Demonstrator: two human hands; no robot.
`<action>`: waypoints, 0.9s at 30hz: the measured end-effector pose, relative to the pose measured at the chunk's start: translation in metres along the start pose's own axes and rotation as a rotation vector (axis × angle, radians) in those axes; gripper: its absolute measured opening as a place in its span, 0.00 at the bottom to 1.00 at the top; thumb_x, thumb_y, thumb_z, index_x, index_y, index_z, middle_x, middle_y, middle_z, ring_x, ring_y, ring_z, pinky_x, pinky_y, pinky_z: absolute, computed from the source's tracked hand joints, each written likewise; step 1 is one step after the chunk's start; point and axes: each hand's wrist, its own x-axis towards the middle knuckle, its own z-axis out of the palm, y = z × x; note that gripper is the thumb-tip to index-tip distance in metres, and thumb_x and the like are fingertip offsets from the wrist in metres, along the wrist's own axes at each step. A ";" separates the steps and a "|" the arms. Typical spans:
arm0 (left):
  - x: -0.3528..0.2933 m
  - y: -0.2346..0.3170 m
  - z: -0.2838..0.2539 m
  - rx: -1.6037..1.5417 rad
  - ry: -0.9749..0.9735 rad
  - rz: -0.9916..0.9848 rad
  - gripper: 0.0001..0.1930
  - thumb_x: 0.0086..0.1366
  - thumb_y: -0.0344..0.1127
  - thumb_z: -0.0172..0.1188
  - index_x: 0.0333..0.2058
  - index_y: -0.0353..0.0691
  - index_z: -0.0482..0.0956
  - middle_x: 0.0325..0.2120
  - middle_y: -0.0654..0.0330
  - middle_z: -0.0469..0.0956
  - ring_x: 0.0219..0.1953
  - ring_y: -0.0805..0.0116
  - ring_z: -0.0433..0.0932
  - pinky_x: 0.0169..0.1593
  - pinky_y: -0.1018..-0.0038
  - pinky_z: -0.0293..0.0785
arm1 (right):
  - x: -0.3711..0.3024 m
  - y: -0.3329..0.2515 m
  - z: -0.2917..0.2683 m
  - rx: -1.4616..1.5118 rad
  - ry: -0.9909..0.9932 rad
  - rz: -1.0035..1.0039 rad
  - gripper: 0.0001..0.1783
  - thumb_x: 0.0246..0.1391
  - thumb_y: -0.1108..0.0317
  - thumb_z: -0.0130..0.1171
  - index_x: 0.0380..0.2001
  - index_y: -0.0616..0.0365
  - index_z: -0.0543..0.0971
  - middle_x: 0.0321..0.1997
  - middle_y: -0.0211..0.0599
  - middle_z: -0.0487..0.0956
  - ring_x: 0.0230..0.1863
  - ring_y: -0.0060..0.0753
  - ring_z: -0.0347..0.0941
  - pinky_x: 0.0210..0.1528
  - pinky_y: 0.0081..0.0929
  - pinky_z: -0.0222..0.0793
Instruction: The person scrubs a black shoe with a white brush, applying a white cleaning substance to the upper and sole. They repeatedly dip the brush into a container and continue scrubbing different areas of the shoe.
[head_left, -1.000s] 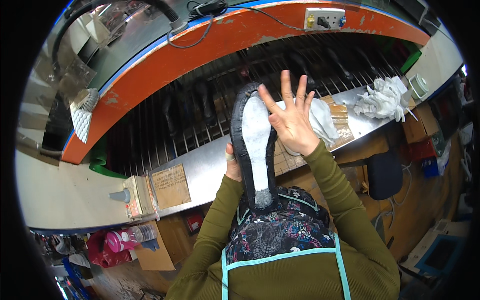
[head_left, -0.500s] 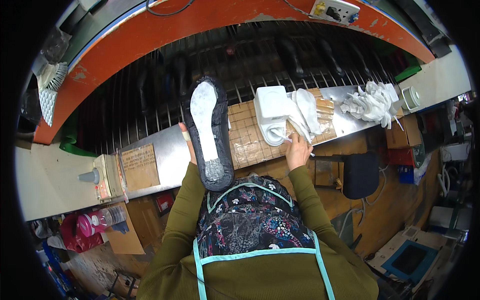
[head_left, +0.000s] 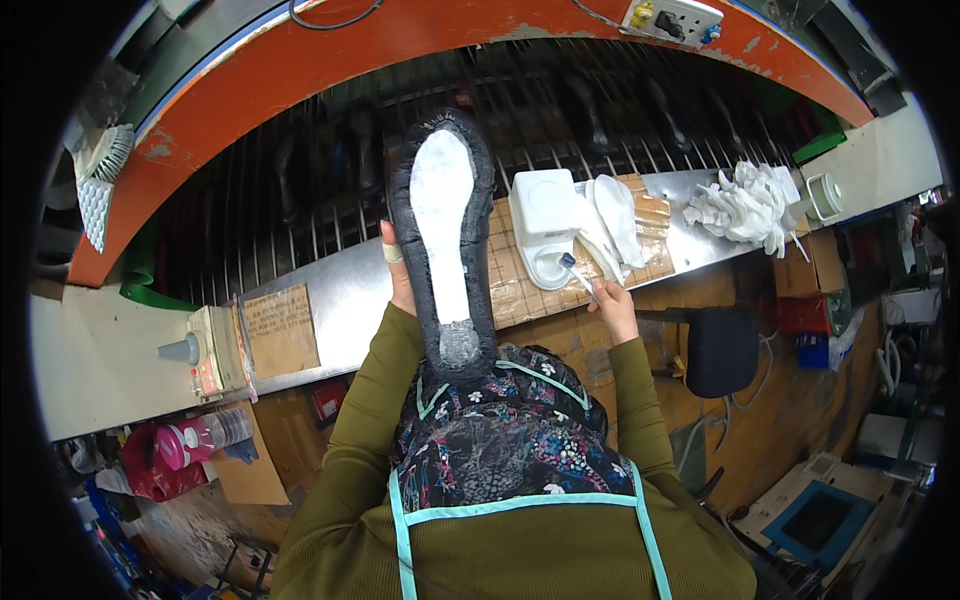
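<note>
My left hand (head_left: pixel 397 275) grips a black shoe upper (head_left: pixel 400 215) from its left side. The shoe's underside faces me, with a long white sole piece (head_left: pixel 443 190) in its middle and a greyish heel patch. One digit of that hand wears a pale wrap; the other fingers are hidden behind the shoe. My right hand (head_left: pixel 615 310) pinches the white handle of a small brush (head_left: pixel 578 271). Its dark bristles are over the open cup end of a white plastic container (head_left: pixel 543 208). White sole-shaped pieces (head_left: pixel 614 215) lie against the container's right side.
A taped cardboard sheet (head_left: pixel 515 300) lies under the container on a metal ledge. Crumpled white cloths (head_left: pixel 740 210) are heaped to the right. Beyond the ledge, dark shoes lie on conveyor rods under an orange machine arch (head_left: pixel 420 65). A black stool (head_left: pixel 722 350) stands at right.
The shoe has moved right and tilted more squarely toward me. My right hand has drawn back toward me and rightward, bringing the brush's dark bristles into sight above the cup.
</note>
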 end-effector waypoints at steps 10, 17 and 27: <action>0.001 -0.036 0.006 0.094 -0.021 -0.181 0.49 0.55 0.77 0.50 0.61 0.40 0.65 0.55 0.54 0.73 0.54 0.64 0.74 0.59 0.66 0.71 | -0.036 -0.088 0.009 -0.187 0.402 -0.775 0.08 0.49 0.68 0.69 0.33 0.56 0.85 0.32 0.33 0.82 0.31 0.22 0.75 0.35 0.23 0.68; -0.003 -0.028 0.027 0.082 -0.221 -0.120 0.49 0.54 0.74 0.55 0.61 0.38 0.65 0.54 0.52 0.73 0.55 0.62 0.75 0.58 0.65 0.73 | -0.066 -0.200 0.022 -0.123 0.164 -0.960 0.07 0.46 0.67 0.70 0.29 0.56 0.86 0.30 0.31 0.81 0.26 0.26 0.73 0.37 0.26 0.67; -0.022 -0.012 0.027 0.108 -0.085 -0.062 0.51 0.52 0.78 0.52 0.61 0.39 0.64 0.54 0.52 0.73 0.54 0.63 0.75 0.58 0.66 0.73 | -0.103 -0.165 0.036 -0.506 0.316 -1.310 0.12 0.41 0.65 0.72 0.33 0.44 0.86 0.34 0.23 0.77 0.30 0.21 0.68 0.43 0.29 0.48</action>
